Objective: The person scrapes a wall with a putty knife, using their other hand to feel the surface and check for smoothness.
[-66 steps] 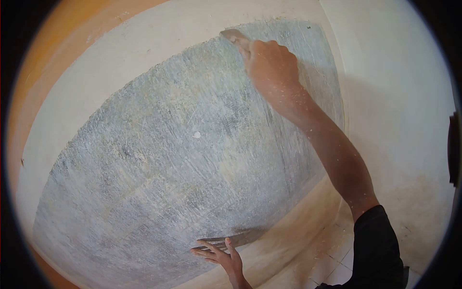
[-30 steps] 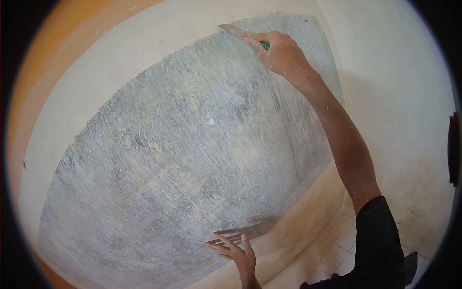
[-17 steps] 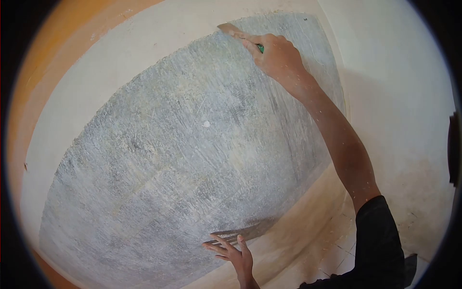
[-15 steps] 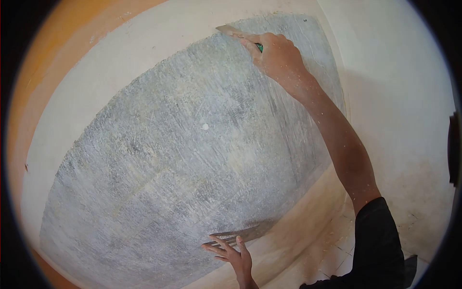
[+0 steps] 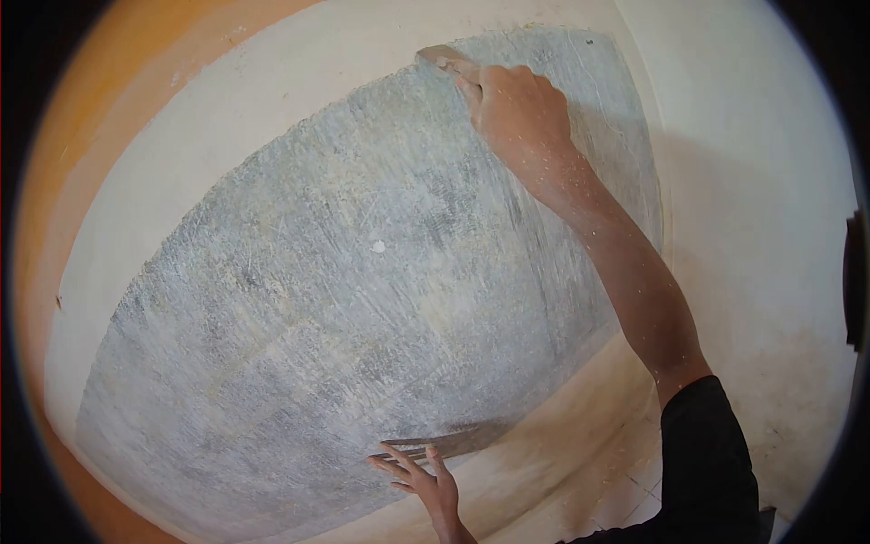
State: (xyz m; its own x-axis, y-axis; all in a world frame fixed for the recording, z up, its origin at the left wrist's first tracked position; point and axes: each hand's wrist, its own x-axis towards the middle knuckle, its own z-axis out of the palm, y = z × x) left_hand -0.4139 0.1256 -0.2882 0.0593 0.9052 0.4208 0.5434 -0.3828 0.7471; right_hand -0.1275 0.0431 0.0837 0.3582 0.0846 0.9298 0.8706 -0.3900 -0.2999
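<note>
The right hand (image 5: 524,113) is closed round a scraper (image 5: 447,60), its blade at the upper rim of the grey patch (image 5: 317,272), where that meets the white band (image 5: 236,100). Compared with 0.5 s ago, the wrist looks turned: more of the blade's face shows, and the bit of green handle seen then is hidden by the fingers. The whole view has shifted a little as well, so part of the apparent movement is the camera's. I judge that the blade is at nearly the same stretch of rim, with its angle changed more than its place. Whether its edge presses on the wall or sits just off it, I cannot tell.

The left hand (image 5: 433,490) holds nothing. Its fingers are spread wide beside the lower part of the patch, near their dark shadow (image 5: 471,440); whether the tips touch is unclear. It keeps much the same pose as 0.5 s ago, so the change lies mostly in the right. Pale specks dot the right forearm (image 5: 634,272), and 1 white spot (image 5: 379,247) marks the patch.
</note>
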